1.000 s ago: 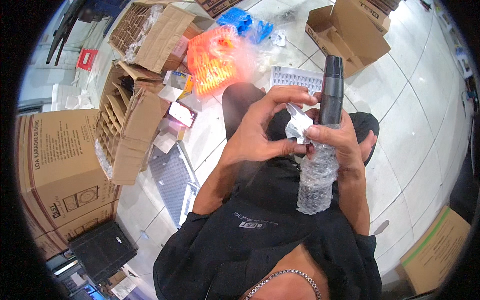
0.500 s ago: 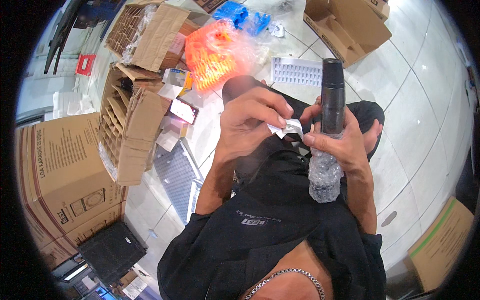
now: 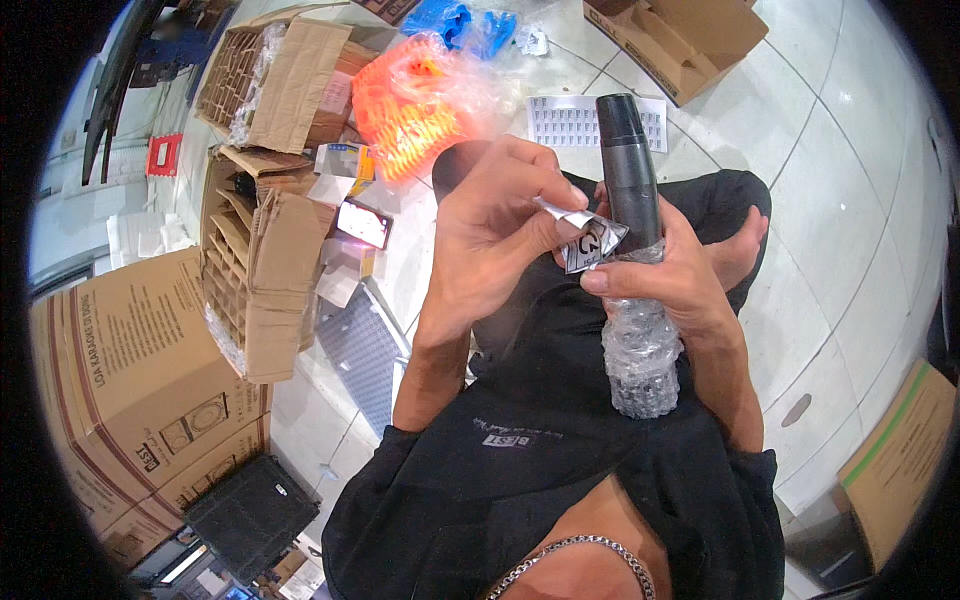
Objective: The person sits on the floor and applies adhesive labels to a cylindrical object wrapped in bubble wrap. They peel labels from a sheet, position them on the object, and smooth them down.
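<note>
My left hand [image 3: 485, 225] pinches a creased white label [image 3: 590, 242] with black print between thumb and index finger, just left of a black cylinder [image 3: 627, 165] that looks like a microphone handle. My right hand [image 3: 670, 285] grips that cylinder, which leans slightly left, its lower part wrapped in clear bubble wrap [image 3: 642, 370] that hangs over my black clothing. The right thumb lies across the wrap near the label's lower corner. Both hands are over my crossed legs, and some right fingers are hidden behind the cylinder.
On the tiled floor are a printed sticker sheet [image 3: 555, 135], orange foam netting in plastic [image 3: 400, 110], blue packing [image 3: 460, 30], open cartons [image 3: 280, 270], a lit phone [image 3: 362, 222] and a grey panel [image 3: 350, 350]. Big boxes [image 3: 130, 370] stand left; another carton [image 3: 680, 40] lies ahead, cardboard [image 3: 890, 470] lower right.
The cylinder's top has tipped leftward. My left hand first drew back with the label, then moved up beside the cylinder, and the label's black print now faces up.
</note>
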Available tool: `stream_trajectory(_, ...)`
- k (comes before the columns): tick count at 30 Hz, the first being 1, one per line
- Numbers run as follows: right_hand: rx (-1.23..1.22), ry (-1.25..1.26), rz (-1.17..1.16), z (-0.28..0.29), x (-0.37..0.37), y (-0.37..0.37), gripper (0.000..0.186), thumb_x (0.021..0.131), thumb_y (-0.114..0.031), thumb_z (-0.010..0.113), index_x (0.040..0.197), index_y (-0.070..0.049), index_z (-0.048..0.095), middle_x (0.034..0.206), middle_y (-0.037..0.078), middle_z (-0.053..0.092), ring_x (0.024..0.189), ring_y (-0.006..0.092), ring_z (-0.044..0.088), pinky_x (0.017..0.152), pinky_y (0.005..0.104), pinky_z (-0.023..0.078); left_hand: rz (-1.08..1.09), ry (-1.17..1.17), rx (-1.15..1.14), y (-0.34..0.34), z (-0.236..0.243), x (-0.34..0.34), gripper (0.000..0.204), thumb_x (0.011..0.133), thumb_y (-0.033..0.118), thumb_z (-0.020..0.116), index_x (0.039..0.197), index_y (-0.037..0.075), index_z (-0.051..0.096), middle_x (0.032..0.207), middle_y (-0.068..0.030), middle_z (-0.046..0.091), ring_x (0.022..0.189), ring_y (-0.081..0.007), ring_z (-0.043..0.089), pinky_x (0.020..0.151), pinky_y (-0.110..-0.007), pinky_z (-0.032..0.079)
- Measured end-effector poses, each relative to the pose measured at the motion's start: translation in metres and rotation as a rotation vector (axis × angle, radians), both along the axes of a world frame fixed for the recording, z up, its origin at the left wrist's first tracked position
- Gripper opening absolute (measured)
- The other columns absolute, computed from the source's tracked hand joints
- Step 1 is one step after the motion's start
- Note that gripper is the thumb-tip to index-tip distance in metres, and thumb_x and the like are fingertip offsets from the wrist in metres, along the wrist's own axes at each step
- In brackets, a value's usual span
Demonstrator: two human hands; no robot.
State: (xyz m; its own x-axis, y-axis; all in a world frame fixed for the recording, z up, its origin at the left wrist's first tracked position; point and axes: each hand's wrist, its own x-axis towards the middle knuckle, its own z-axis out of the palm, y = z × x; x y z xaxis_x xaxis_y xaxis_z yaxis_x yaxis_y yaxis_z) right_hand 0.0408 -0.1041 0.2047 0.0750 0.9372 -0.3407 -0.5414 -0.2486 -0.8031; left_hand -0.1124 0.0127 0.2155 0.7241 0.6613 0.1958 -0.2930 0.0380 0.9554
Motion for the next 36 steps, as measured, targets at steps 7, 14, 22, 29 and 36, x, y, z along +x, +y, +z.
stream_trajectory(7, 0.084, -0.038, -0.049, 0.008, -0.013, 0.002, 0.064, 0.075, 0.0, 0.075, 0.131, 0.002, 0.043, 0.107, 0.014, 0.063, 0.095, 0.0176, 0.067, 0.078, 0.028, 0.057, 0.066, 0.277, -0.024, -0.009, 0.021, 0.013, 0.016, 0.079, -0.009, 0.072, 0.092, -0.004, 0.064, 0.096, -0.0054, 0.053, 0.073, -0.0121, 0.064, 0.051, -0.021, 0.054)
stream_trajectory(14, 0.078, -0.348, -0.049, 0.009, -0.017, -0.002, 0.065, 0.08, -0.003, 0.073, 0.136, 0.001, 0.039, 0.108, 0.011, 0.062, 0.099, 0.017, 0.065, 0.083, 0.0302, 0.057, 0.194, 0.317, -0.085, -0.02, 0.018, 0.022, 0.022, 0.07, -0.011, 0.078, 0.082, -0.001, 0.064, 0.084, -0.0013, 0.051, 0.072, -0.0075, 0.059, 0.042, -0.018, 0.052)
stream_trajectory(22, -0.087, -0.233, -0.096, -0.004, -0.004, 0.002, 0.061, 0.073, -0.007, 0.079, 0.124, 0.0, 0.046, 0.087, 0.002, 0.055, 0.076, 0.0108, 0.057, 0.066, 0.0269, 0.05, 0.235, -0.146, 0.219, -0.023, 0.022, -0.004, 0.018, 0.077, -0.014, 0.067, 0.087, 0.001, 0.063, 0.099, -0.0103, 0.049, 0.063, -0.0138, 0.065, 0.048, -0.021, 0.055)
stream_trajectory(29, -0.054, -0.211, -0.099, -0.002, -0.008, 0.0, 0.067, 0.073, -0.005, 0.08, 0.129, -0.002, 0.044, 0.087, 0.0, 0.052, 0.079, 0.0102, 0.056, 0.066, 0.0248, 0.05, 0.142, 0.0, -0.11, -0.014, 0.012, 0.008, 0.02, 0.08, -0.013, 0.068, 0.096, -0.002, 0.062, 0.123, -0.0171, 0.05, 0.074, -0.0152, 0.065, 0.051, -0.021, 0.056)
stream_trajectory(36, 0.044, -0.139, -0.123, 0.0, -0.01, -0.002, 0.06, 0.079, -0.006, 0.076, 0.129, 0.002, 0.043, 0.101, 0.008, 0.062, 0.089, 0.0137, 0.065, 0.073, 0.026, 0.056, 0.163, 0.147, -0.17, -0.023, 0.016, 0.02, 0.031, 0.082, -0.002, 0.074, 0.108, 0.001, 0.057, 0.1, -0.0095, 0.06, 0.073, -0.0129, 0.065, 0.054, -0.02, 0.055)
